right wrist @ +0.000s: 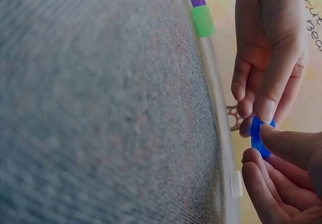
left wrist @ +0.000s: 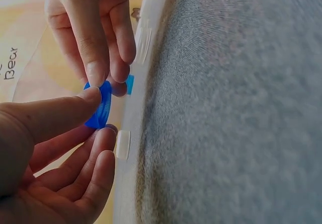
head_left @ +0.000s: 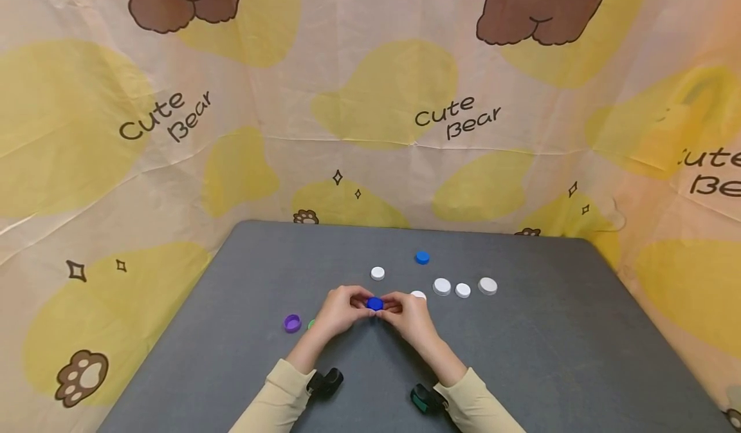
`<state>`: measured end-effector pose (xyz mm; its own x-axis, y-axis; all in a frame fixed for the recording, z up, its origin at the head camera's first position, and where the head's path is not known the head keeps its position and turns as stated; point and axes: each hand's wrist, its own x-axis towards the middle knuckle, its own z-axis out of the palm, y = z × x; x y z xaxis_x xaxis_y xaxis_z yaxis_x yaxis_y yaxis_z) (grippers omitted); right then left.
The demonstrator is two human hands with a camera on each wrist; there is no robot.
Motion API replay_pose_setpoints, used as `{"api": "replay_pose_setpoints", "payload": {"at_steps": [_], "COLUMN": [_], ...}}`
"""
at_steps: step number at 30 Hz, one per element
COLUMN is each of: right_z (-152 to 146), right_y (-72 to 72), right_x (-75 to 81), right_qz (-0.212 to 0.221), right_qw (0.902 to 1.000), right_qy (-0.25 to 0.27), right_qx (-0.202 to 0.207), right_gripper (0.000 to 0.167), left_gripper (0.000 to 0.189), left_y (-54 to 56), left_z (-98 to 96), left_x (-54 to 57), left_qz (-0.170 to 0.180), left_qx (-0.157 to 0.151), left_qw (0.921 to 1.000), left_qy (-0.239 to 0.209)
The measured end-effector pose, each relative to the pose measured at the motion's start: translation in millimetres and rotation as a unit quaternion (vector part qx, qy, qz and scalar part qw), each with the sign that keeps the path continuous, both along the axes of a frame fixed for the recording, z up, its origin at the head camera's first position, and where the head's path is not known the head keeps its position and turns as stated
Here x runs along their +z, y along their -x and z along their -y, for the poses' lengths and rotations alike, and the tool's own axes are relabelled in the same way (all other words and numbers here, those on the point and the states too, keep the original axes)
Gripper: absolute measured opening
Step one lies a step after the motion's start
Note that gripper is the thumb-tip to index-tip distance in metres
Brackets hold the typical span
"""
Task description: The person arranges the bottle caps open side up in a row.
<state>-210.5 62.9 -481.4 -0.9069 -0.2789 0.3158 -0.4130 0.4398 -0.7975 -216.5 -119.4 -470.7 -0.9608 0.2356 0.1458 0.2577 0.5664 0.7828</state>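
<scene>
Both hands pinch one blue bottle cap between them, held up over the grey table. My left hand grips its left side with thumb and fingertips, and my right hand grips the right side the same way. In the left wrist view the blue cap is seen edge-on, with fine ridges on its side. The right wrist view shows both thumbs against the blue cap. Just behind my right hand a white cap is partly hidden. A green cap peeks out beside my left wrist.
On the grey table a purple cap lies at left. Farther back are a white cap and a lighter blue cap. Several white caps sit to the right. A printed cloth hangs behind the table.
</scene>
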Motion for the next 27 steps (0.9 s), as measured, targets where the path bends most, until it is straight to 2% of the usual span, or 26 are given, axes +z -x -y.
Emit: {"api": "replay_pose_setpoints", "payload": {"at_steps": [12,20,27], "right_z": [6,8,9], "right_y": [-5.4,-4.7,-4.7], "right_x": [4.6,5.0,5.7], "right_qz": [-0.005,0.006,-0.015], "right_qw": [0.9994,0.9993,0.9988], "right_qy": [-0.032,-0.03,-0.043], "right_qx": [0.01,0.023,0.019], "right_gripper": [0.025,0.024,0.022], "left_gripper": [0.022,0.022,0.022], "left_y": [-9.2,-12.2,-16.2], "left_z": [9.4,13.8,17.9], "left_x": [1.0,2.0,3.4], "left_qz": [-0.005,-0.001,0.012], "left_qx": [0.005,0.001,-0.001], "left_qw": [1.0,1.0,0.9998], "left_qy": [0.001,-0.005,-0.015]}}
